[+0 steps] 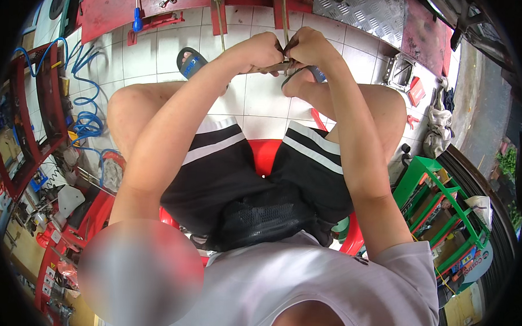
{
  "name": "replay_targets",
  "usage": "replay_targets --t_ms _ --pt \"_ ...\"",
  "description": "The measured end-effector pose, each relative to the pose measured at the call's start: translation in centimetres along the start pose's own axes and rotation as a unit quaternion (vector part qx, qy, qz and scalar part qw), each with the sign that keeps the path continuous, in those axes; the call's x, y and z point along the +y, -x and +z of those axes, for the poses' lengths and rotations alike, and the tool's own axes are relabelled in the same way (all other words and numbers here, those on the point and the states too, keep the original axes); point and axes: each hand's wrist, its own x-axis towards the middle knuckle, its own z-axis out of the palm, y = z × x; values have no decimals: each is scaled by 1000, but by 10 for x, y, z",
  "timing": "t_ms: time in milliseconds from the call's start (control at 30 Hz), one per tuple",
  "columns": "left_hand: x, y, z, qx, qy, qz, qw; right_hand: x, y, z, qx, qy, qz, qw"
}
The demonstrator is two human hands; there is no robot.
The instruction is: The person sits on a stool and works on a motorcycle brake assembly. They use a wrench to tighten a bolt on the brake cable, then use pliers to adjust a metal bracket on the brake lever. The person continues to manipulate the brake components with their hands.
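Note:
Both of my hands meet out in front of me, between my sandalled feet and low over the tiled floor. My left hand [263, 53] is closed, its fingers pinched together near a small brownish piece. Right beside it, my right hand [308, 48] is closed too, fingertips pressed close to the left ones. A thin tan strip [284, 17] runs from the red platform down to where the fingers meet. What exactly they grip is too small and covered to make out. A second tan strip [220, 18] hangs to the left, apart from my hands.
A red platform [108, 14] spans the far side, with a blue-handled screwdriver [138, 21] at its edge. Coiled blue hose [89, 122] lies at left. A green rack [424, 174] stands at right. I sit on a red plastic seat [265, 154].

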Motion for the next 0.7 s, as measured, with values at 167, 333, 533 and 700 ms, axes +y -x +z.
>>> replay_targets --t_ms 167,333,533,700 --pt "0 -1 7 54 -62 18 996 7 -5 2 27 -15 -25 999" --pt "-2 -2 8 78 -84 33 993 11 -4 3 31 -50 -43 997" --pt "2 -2 7 78 -124 30 989 7 -1 -1 5 -73 -15 997" --pt "0 -6 -1 49 -159 27 986 3 -1 2 15 9 -25 1000"
